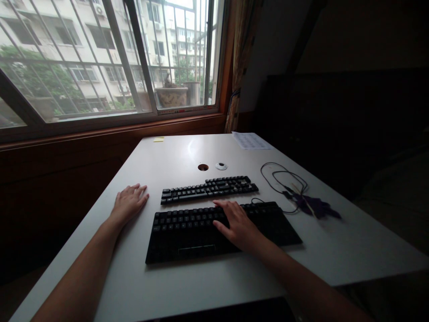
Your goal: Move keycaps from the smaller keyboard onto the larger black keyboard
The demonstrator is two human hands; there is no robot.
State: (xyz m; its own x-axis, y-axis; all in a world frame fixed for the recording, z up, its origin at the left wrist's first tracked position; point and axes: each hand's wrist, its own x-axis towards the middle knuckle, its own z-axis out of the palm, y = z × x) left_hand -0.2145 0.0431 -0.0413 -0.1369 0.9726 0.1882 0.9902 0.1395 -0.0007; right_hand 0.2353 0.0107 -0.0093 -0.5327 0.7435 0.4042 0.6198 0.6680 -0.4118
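Note:
A black keyboard [187,243] lies on the white table in front of me. Its upper rows carry keycaps, while its lower part is bare apart from a pale-edged slot. Behind it, loose black keycaps [194,191] are laid out in rows like a keyboard. My right hand [236,223] reaches over the middle of the keyboard, fingers stretched out over the upper keys and thumb apart from them. It covers some keys, and nothing shows in its grasp. To the left of the keycaps, my left hand [130,201] rests on the table with its fingers spread, holding nothing.
A coiled black cable [284,176] and a dark purple cloth [317,205] lie at the right. Farther back are a round table hole [203,167], a white ring-shaped cover [221,166], printed paper [252,140] and yellow notes [158,139]. A dark object [234,311] lies at the near edge.

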